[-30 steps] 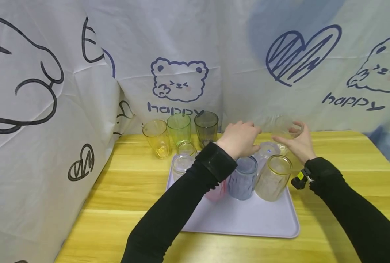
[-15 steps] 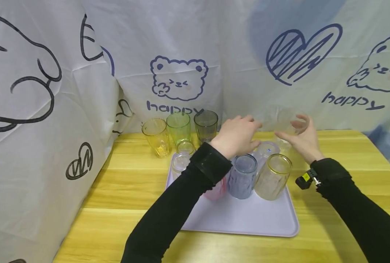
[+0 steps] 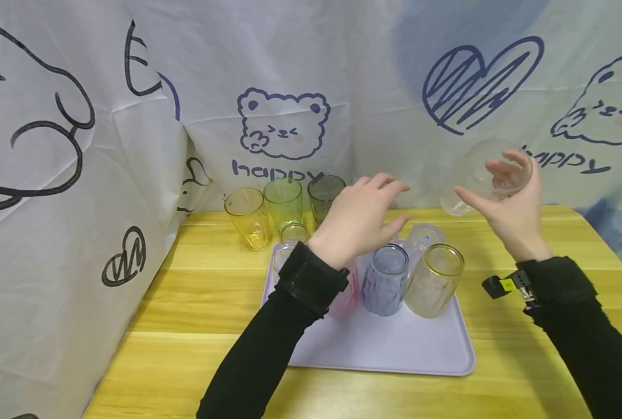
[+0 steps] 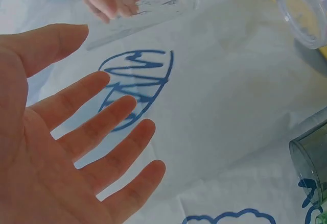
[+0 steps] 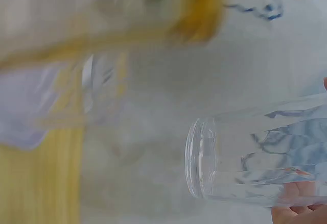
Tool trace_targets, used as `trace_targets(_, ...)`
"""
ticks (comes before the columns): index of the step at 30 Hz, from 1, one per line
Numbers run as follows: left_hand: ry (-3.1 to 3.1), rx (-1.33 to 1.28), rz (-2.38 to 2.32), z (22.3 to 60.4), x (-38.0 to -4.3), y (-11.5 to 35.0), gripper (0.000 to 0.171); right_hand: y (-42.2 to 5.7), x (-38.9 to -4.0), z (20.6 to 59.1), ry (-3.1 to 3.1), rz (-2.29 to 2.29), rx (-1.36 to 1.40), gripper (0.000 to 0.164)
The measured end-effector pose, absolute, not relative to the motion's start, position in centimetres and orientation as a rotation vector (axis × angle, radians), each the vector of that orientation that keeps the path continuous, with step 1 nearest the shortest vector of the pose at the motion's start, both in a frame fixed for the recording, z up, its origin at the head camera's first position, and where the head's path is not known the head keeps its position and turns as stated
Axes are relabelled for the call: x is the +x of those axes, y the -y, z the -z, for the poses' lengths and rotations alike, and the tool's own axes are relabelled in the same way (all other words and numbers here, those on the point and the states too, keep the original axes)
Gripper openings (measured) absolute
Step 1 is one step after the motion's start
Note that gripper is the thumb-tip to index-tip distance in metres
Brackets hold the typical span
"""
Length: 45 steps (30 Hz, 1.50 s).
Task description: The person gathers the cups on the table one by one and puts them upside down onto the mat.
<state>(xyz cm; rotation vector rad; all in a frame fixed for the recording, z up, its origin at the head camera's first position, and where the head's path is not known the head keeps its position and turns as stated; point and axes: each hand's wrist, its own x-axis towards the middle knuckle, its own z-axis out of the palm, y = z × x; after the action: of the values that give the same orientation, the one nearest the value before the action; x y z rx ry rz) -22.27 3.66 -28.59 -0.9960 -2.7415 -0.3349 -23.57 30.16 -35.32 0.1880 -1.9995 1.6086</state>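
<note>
My right hand holds a clear glass in the air past the tray's back right. The glass is tilted, its base low and to the left; in the right wrist view the clear glass has fingers round its far end. My left hand hovers over the tray, fingers spread, holding nothing. On the lilac tray, glasses stand upside down: a blue-grey glass, a pale amber glass, a pink glass partly behind my wrist, and a clear glass at the back.
Behind the tray's left corner stand an upright yellow glass, a green glass and a dark grey glass. More glasses at the tray's left are partly hidden by my left arm. A printed cloth hangs behind the wooden table.
My right hand has lifted the clear glass up and to the right, tilting it. The left hand has drawn back slightly to the left and risen. The other glasses stay put.
</note>
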Motion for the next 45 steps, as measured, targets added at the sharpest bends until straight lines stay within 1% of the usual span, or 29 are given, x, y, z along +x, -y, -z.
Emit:
trace_targets(7,2.605,-0.974,0.556,29.1,-20.8,-1.8,0.049,-27.1,-20.5,32.4,1.763,-1.839,0.302,0.072)
trace_targets(10,2.498,-0.987,0.684,29.7,-20.2,-1.1,0.048,-25.7,-19.6,31.8,1.601,-2.003,0.411,0.072)
trace_targets(13,2.371,-1.006,0.843,30.5,-19.7,-0.4,0.048,-24.3,-18.9,31.6,1.457,-2.127,0.517,0.072)
trace_targets(20,2.08,-1.075,1.104,32.1,-18.7,0.7,0.052,-21.5,-17.3,32.7,1.239,-2.35,0.749,0.066)
trace_targets(24,2.001,-1.085,1.165,33.3,-18.2,1.3,0.057,-20.4,-16.3,33.4,1.26,-2.426,0.732,0.063)
trace_targets(27,1.968,-1.071,1.209,34.2,-17.9,1.6,0.059,-19.6,-15.6,34.0,1.287,-2.462,0.67,0.061)
trace_targets(31,1.94,-1.052,1.263,35.4,-17.6,1.8,0.063,-18.9,-15.2,34.9,1.223,-2.585,0.602,0.056)
trace_targets(37,1.91,-1.075,1.321,36.4,-17.7,1.7,0.066,-18.7,-14.8,36.0,1.227,-2.696,0.557,0.054)
trace_targets(39,1.908,-1.087,1.337,36.6,-17.8,1.6,0.068,-18.7,-14.6,36.2,1.225,-2.717,0.564,0.058)
trace_targets(45,1.902,-1.096,1.374,37.1,-17.7,1.3,0.073,-18.3,-14.4,36.6,1.172,-2.818,0.527,0.079)
